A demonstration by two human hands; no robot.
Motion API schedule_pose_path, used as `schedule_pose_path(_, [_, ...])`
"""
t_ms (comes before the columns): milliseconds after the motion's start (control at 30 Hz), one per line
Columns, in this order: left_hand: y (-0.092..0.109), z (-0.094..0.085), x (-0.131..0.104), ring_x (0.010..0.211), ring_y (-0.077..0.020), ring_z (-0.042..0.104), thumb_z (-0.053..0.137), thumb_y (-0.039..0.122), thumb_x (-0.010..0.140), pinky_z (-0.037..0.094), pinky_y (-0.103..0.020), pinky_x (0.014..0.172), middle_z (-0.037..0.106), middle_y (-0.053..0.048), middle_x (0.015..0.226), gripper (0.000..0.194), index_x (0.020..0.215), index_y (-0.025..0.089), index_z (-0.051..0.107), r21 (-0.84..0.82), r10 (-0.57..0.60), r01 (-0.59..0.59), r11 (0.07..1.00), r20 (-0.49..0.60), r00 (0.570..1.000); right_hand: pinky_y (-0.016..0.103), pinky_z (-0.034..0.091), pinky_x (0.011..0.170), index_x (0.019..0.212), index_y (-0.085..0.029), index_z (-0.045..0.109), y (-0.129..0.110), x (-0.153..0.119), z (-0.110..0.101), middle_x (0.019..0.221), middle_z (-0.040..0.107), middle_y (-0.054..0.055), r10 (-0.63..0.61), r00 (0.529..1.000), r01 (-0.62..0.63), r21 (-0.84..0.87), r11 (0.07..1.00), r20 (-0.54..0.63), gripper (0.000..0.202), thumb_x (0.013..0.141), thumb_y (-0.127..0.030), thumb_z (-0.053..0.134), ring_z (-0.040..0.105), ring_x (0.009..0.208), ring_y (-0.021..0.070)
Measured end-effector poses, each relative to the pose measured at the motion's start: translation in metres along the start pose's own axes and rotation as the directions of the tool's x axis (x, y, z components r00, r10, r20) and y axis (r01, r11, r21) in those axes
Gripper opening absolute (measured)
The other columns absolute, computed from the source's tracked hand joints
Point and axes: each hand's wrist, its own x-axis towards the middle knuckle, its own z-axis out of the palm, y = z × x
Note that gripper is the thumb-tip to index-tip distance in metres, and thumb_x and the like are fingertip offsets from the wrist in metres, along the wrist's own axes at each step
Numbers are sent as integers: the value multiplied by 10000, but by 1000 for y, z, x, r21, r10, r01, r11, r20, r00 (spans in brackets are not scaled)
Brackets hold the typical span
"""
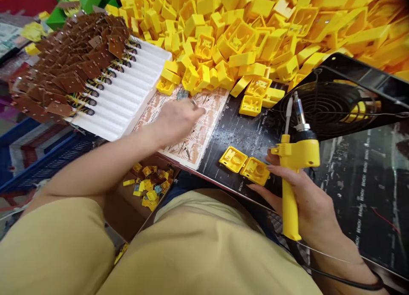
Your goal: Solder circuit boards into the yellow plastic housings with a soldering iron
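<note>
My right hand point(308, 197) is closed round a yellow soldering iron point(290, 205) with a metal tip and a feed tube, held upright. Its fingers also reach the right one of two open yellow plastic housings point(254, 170); the left housing point(233, 158) lies against it. My left hand point(177, 120) is over the patterned sheet point(204, 129), fingers curled and partly hidden. A small grey-blue piece point(182, 94) shows just beyond its knuckles; I cannot tell whether the fingers touch it.
Yellow housings point(204, 46) are heaped across the back. Brown circuit boards point(70, 69) with wires lie on ridged white foam point(137, 78) at left. A black fan point(322, 99) stands at right. Below the table edge, a cardboard box point(124, 214) holds yellow parts; a blue crate point(28, 146) stands left.
</note>
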Motion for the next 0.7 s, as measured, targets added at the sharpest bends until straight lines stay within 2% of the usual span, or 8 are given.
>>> schedule_pose_path(67, [-38,15,6,885,-220,563,419,146,935,449,-327,704,630,-101,890,202,988,121,613,70,44,-44,997,10,999,387,546,852,1238,-215,506,-2,6,3,1151,632,98,-12,1000,12,-10,1000,-10,519,796,-303,764,639,1059,269])
schedule_pose_path(133, [-65,31,12,963,-235,537,494,177,909,460,-364,780,617,-96,986,115,960,146,593,57,95,-95,994,5,995,399,546,848,1220,-208,512,-6,15,10,1023,640,80,-46,999,46,-28,999,-8,513,796,-350,761,646,993,262])
schedule_pose_path(233, [-77,46,18,1007,-243,529,529,195,891,461,-394,832,607,-93,1024,73,910,152,584,-26,123,-124,992,-28,992,407,553,837,1209,-193,503,-12,27,23,917,618,60,-95,995,97,-58,994,30,451,847,-371,703,642,871,228])
schedule_pose_path(300, [-75,48,17,1034,-256,538,520,197,890,455,-418,867,611,-104,1047,95,861,140,591,-91,107,-113,989,-69,992,380,562,792,1201,-194,500,-15,31,28,931,620,62,-103,993,107,-75,991,56,370,888,-316,654,640,835,212])
schedule_pose_path(400, [-64,41,8,1056,-272,555,473,210,920,438,-458,922,634,-127,1097,180,843,132,615,-211,81,-101,972,-102,992,311,560,685,1186,-191,506,-16,33,26,934,637,63,-117,991,121,-70,990,60,316,896,-213,628,653,799,200])
schedule_pose_path(567, [-27,28,-12,976,-211,596,487,230,942,460,-382,927,682,-95,977,178,896,149,639,-436,2,-64,898,-140,990,273,532,576,1160,-176,544,-7,30,24,907,664,74,-173,984,175,-61,983,42,353,836,-91,656,663,721,195])
schedule_pose_path(700, [12,22,-18,1013,-194,598,529,201,919,447,-353,956,688,-79,974,127,873,161,641,-631,20,-98,770,-131,991,361,573,751,1179,-208,543,-2,28,28,1006,675,79,-175,984,176,-74,982,21,398,825,-241,723,678,836,229])
